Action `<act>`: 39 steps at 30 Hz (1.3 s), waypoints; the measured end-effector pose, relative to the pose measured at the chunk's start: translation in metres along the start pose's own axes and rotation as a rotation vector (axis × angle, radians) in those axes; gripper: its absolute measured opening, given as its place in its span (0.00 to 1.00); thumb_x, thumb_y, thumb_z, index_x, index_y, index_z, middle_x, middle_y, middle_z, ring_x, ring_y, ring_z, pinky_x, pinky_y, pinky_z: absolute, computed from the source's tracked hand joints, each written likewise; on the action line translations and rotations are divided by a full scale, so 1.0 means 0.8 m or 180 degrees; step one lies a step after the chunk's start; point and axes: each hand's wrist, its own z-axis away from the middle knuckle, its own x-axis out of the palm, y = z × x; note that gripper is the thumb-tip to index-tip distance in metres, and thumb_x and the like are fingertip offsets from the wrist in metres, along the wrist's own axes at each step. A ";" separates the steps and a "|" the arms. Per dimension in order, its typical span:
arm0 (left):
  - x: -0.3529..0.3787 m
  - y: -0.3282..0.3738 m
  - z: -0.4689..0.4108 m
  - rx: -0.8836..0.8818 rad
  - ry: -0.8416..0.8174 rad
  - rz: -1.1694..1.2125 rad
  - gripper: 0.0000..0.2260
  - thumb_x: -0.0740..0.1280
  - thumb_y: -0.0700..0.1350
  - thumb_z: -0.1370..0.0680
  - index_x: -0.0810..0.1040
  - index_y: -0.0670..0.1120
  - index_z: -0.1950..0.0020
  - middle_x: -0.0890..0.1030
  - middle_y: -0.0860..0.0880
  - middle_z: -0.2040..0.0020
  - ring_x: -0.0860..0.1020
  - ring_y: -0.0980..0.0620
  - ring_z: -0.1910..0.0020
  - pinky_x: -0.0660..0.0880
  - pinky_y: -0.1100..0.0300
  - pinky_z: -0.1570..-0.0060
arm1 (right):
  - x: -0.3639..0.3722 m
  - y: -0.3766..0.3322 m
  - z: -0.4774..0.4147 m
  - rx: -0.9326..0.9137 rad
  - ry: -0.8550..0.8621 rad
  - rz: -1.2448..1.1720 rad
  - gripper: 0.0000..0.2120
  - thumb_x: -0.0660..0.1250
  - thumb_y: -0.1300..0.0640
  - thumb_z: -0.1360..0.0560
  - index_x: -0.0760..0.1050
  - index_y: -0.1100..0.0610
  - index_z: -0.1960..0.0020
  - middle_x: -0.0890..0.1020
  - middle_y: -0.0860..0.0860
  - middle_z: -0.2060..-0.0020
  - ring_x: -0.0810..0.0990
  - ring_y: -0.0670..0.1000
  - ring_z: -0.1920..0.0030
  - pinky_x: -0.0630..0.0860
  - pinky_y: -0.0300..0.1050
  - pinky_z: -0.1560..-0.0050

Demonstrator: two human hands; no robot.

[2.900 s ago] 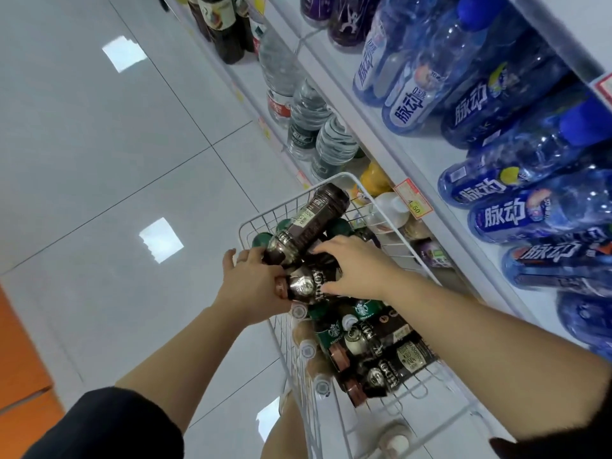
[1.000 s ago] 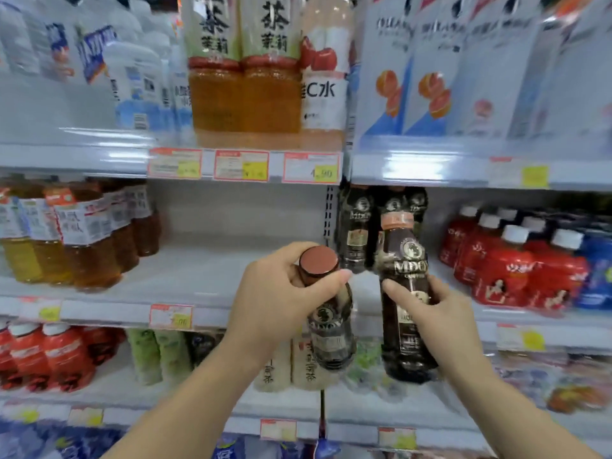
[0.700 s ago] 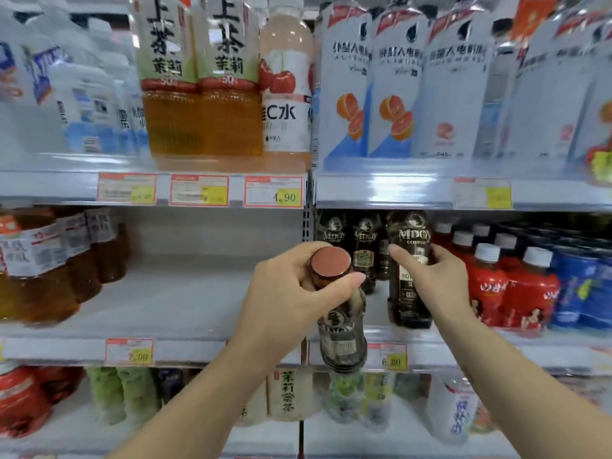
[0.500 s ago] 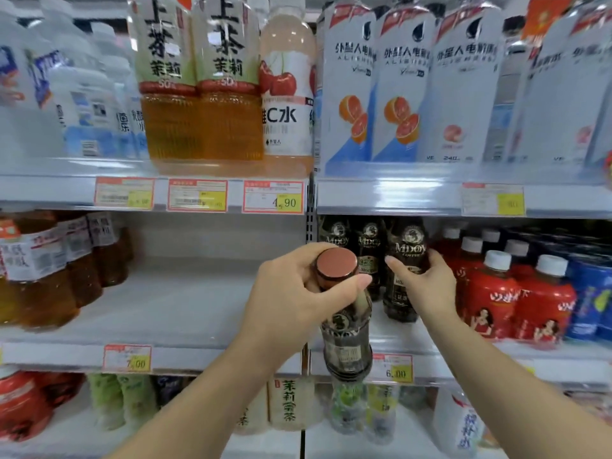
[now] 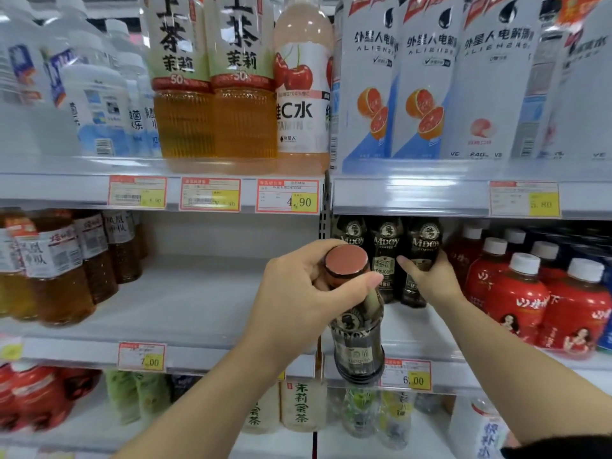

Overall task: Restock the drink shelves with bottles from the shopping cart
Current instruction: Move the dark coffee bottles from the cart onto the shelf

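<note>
While my left hand (image 5: 298,293) hangs nearest to me in front of the shelves, its fingers and thumb are curled round the neck of a dark coffee bottle (image 5: 359,346), just under the copper-red cap (image 5: 346,261). This bottle is in the air, slightly tilted and resting on nothing. Its base is level with the front edge of the middle shelf (image 5: 185,303) and covers part of the 6.00 price tag (image 5: 410,376).

Farther in and to the right, my right hand (image 5: 430,281) reaches onto that shelf and grasps the shelved coffee bottle (image 5: 425,246). My thumb lies on its left side and my other fingers wrap round its right side, out of sight. That bottle stands upright at the right end of a row of three, and the two matching bottles (image 5: 385,256) stand just left of it, close together.

Red bottles (image 5: 526,299) with white caps stand just right of my right hand. Well apart, at the far left of the same shelf, stand brown tea bottles (image 5: 59,276), with bare shelf between them and the coffee.

On the shelf above are amber tea bottles (image 5: 212,120) and, to their right, white grapefruit bottles (image 5: 420,94).
</note>
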 end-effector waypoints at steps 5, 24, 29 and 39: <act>0.000 -0.004 0.002 0.0153 0.0052 -0.0013 0.07 0.75 0.52 0.33 0.80 0.56 0.57 0.79 0.56 0.69 0.68 0.61 0.72 0.68 0.71 0.69 | -0.033 -0.020 0.098 -0.0661 0.0132 -0.0168 0.31 0.72 0.57 0.30 0.64 0.57 0.31 0.75 0.49 0.41 0.73 0.47 0.43 0.69 0.42 0.41; -0.014 -0.090 -0.013 -0.0798 -0.0408 -0.0780 0.26 0.69 0.54 0.27 0.64 0.60 0.32 0.75 0.60 0.49 0.76 0.61 0.52 0.69 0.71 0.59 | -0.021 -0.054 0.121 -0.1378 -0.1048 0.0946 0.31 0.71 0.54 0.28 0.63 0.51 0.29 0.71 0.39 0.46 0.70 0.38 0.46 0.63 0.23 0.52; -0.015 -0.116 -0.014 -0.0907 -0.0529 -0.0975 0.21 0.67 0.50 0.24 0.67 0.55 0.32 0.73 0.57 0.41 0.73 0.59 0.45 0.67 0.66 0.49 | 0.017 -0.049 0.115 -0.0901 -0.1191 0.0351 0.29 0.71 0.52 0.28 0.65 0.53 0.32 0.73 0.40 0.43 0.71 0.40 0.40 0.66 0.32 0.46; 0.026 -0.144 -0.032 -0.0884 -0.0648 -0.1111 0.31 0.68 0.47 0.24 0.55 0.53 0.25 0.68 0.53 0.31 0.70 0.54 0.35 0.69 0.60 0.37 | 0.044 -0.038 0.111 -0.0899 -0.1134 -0.0094 0.26 0.70 0.54 0.28 0.61 0.43 0.35 0.72 0.39 0.46 0.71 0.39 0.42 0.68 0.36 0.41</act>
